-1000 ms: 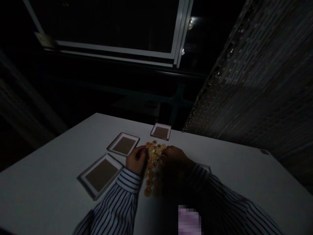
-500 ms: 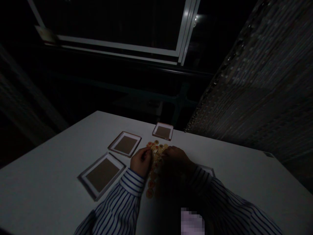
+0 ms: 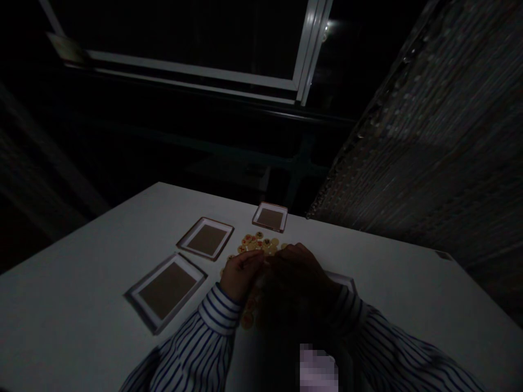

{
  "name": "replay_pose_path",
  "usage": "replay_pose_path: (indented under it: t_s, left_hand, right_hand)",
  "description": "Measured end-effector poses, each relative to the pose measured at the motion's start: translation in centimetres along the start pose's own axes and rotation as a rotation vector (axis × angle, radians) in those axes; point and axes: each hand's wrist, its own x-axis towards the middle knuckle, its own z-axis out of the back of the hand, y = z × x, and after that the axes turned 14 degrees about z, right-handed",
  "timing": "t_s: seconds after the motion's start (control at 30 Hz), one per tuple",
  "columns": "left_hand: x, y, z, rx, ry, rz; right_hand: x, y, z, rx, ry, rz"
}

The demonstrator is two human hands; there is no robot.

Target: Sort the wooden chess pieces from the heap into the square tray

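Observation:
Round pale xiangqi pieces [image 3: 259, 244] with red and dark marks lie in a loose pile on the white table. My left hand [image 3: 242, 275] is over the near side of the pile, its thumb and fingers drawn together in a pinch. Opposite it, my right hand [image 3: 300, 269] is in deep shadow, with its fingers curled inward over the pieces. The fingertips of both hands almost meet. What either hand holds is too dark to make out. More pieces, such as a red-marked piece [image 3: 247, 319], lie in a line below my hands.
On the left are a large shallow tray [image 3: 143, 313] and a medium tray [image 3: 192, 250]. A small tray [image 3: 269, 227] sits near the far edge. Another tray [image 3: 345, 280] is partly hidden behind my right forearm. A beaded curtain [image 3: 408, 136] hangs beyond the table at the right.
My hands have come closer together over the pieces. The left fingers have stretched toward the right hand, and more pieces show on the left of the pile. The view has shifted slightly.

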Motion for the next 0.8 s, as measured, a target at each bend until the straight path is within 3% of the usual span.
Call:
replay_pose_path:
  t_s: [0.23,0.5,0.63,0.8]
  left_hand:
    - [-0.1,-0.1,0.0,-0.062,0.015,0.056]
    - [-0.4,-0.3,-0.3,-0.025,0.000,0.011]
    - [-0.2,-0.6,0.2,0.036,-0.082,-0.023]
    - [0.1,-0.6,1.0,0.135,-0.174,-0.112]
  right_hand:
    - [0.0,-0.2,-0.4,0.157,-0.001,-0.076]
    - [0.3,-1.0,-1.5,0.302,-0.033,-0.169]
    - [-1.1,-2.9,-2.4,0.278,-0.153,-0.320]
    - [-2.6,-4.9,-2.6,0.234,-0.035,-0.510]
